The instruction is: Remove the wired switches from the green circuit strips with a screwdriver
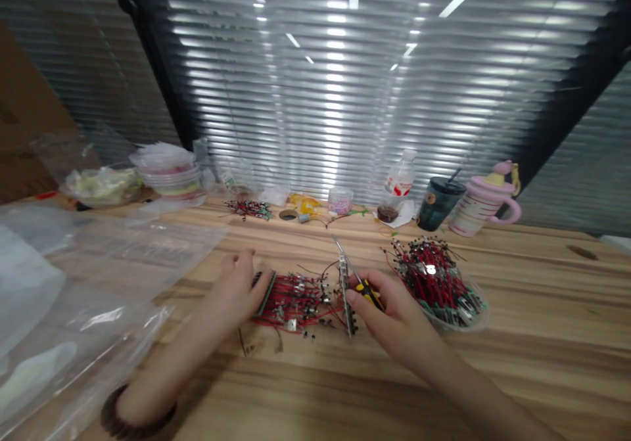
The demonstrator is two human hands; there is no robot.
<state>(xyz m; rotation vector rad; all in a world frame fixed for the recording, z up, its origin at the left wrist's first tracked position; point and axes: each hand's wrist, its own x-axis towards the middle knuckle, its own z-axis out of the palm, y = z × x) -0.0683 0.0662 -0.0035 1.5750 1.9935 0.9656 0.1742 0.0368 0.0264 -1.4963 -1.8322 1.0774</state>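
My left hand is closed on the edge of a green circuit board at the left end of a bundle of red wires. Small silvery and black parts are attached among these wires. In my right hand is a screwdriver with a yellow and black handle, its thin shaft pointing up and left. The same hand's thumb and fingers also pinch a narrow circuit board strip, tilted on edge at the right end of the wires. The fingertips behind that strip are partly hidden.
A clear tub heaped with red-wired parts stands right of my right hand. Plastic sheeting covers the table's left. Along the back are another wire pile, a bottle, a dark cup and a pink mug.
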